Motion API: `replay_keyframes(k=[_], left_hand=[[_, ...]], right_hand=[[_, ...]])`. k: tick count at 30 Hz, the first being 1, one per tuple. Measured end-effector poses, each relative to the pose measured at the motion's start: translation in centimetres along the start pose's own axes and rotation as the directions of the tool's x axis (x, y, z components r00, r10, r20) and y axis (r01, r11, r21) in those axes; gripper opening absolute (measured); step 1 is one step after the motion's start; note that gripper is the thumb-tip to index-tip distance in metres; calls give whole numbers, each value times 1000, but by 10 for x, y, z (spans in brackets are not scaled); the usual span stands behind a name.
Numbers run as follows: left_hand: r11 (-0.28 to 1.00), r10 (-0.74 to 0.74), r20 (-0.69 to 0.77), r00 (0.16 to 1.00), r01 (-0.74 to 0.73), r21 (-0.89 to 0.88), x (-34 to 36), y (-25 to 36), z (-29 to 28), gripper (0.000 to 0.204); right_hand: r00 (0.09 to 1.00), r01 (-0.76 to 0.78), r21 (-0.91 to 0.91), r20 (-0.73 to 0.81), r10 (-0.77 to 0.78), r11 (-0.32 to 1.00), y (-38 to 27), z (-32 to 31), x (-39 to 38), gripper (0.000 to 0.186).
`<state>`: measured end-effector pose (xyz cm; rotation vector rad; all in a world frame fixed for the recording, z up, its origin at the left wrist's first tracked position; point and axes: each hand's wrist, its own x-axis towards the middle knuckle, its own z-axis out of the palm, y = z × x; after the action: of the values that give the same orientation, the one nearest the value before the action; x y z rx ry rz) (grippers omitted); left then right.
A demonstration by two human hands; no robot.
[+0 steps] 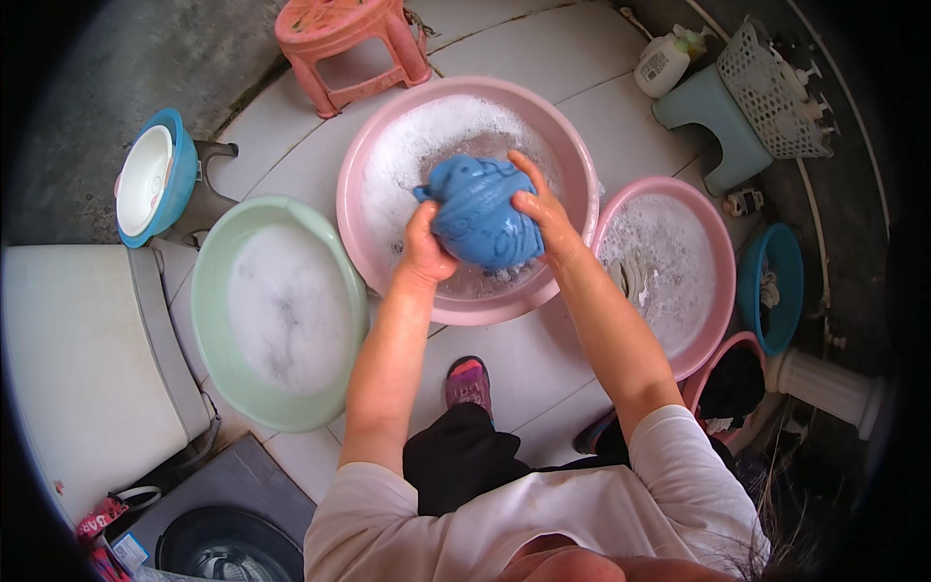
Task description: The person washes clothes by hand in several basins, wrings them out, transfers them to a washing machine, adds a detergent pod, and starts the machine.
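Note:
A wet, bunched blue cloth (483, 213), probably a garment, is held between my two hands over the large pink basin (349, 179). My left hand (427, 250) grips its lower left side, and my right hand (549, 219) clasps its right side, thumb on top. Water glistens on the cloth's folds, and a small corner sticks out at the left. White foam (407, 131) covers much of the water in the basin, thickest toward the far side. The cloth hides the middle of the basin.
Left stands a green basin (208, 320) of suds; right, a smaller pink basin (725, 281) holds foamy water and something pale. A red stool (339, 29) is beyond. Farther right are a grey-green stool (722, 116), a blue basin (797, 291) and dark clothes (734, 380).

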<state>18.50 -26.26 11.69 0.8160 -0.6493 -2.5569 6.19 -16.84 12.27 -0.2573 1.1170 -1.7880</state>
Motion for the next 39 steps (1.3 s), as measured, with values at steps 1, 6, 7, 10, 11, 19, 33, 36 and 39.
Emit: replay_keyframes(k=[1,6,7,10,11,19,33,36,39], left_hand=[[998,-52,-6,999,52,-17,0,-1,-2,55],[996,-92,21,996,91,25,6,7,-9,57],[994,-98,21,995,97,47,7,9,-8,60],[944,-271,54,961,276,-180,-10,8,-11,65],[950,-226,90,970,240,-201,-7,7,-16,66],[942,260,25,965,-247,-228,-27,15,4,43],[852,508,-93,856,-485,197,6,1,-19,30],[747,436,66,897,-402,529,17,-12,-12,36],[684,291,162,943,-323,654,33,-22,-12,45]], right_hand=[[999,-4,186,42,-3,983,4,-2,0,63],[991,-126,11,53,125,992,-8,8,1,55],[993,-115,-109,-10,115,987,-9,10,3,51],[901,423,-745,286,-327,516,-3,23,-10,42],[762,635,-681,477,-437,364,0,32,-8,42],[663,749,-593,685,-303,297,11,75,-21,28],[984,85,-281,174,-36,956,11,32,-2,40],[996,-13,-125,81,23,992,14,1,-8,42],[998,-58,137,-23,62,989,-5,-57,-25,47]])
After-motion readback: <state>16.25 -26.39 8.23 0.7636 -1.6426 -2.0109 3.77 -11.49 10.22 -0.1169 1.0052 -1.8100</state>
